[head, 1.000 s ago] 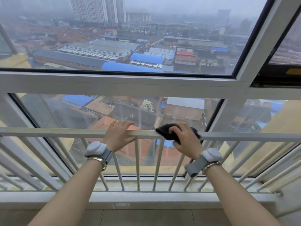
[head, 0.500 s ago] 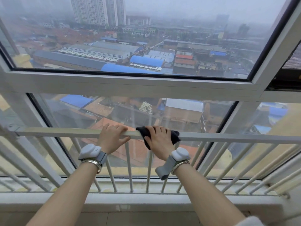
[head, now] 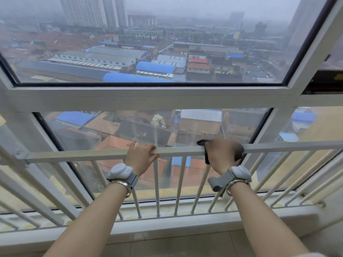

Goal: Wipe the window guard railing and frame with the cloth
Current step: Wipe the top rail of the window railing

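Observation:
The white window guard railing has a flat top rail (head: 178, 150) running across the view, with thin upright bars (head: 157, 186) below it. My left hand (head: 140, 156) grips the top rail, fingers curled over it. To its right, my right hand (head: 221, 154) holds a dark cloth (head: 206, 158) wrapped over the same rail; the hand is motion-blurred. The cloth's ends stick out to the left of and below the hand. Behind the railing stands the white window frame (head: 148, 99), with glass panes above and below its horizontal bar.
A white sill (head: 167, 225) runs under the bars, with tiled floor (head: 176, 243) in front of it. The railing bends toward me at the left corner (head: 24, 156) and angles toward me on the right. An opened window section (head: 332, 75) is at the upper right.
My right hand slid the cloth left along the top rail until it was close to my left hand, then back to the right. My left hand kept its grip on the rail.

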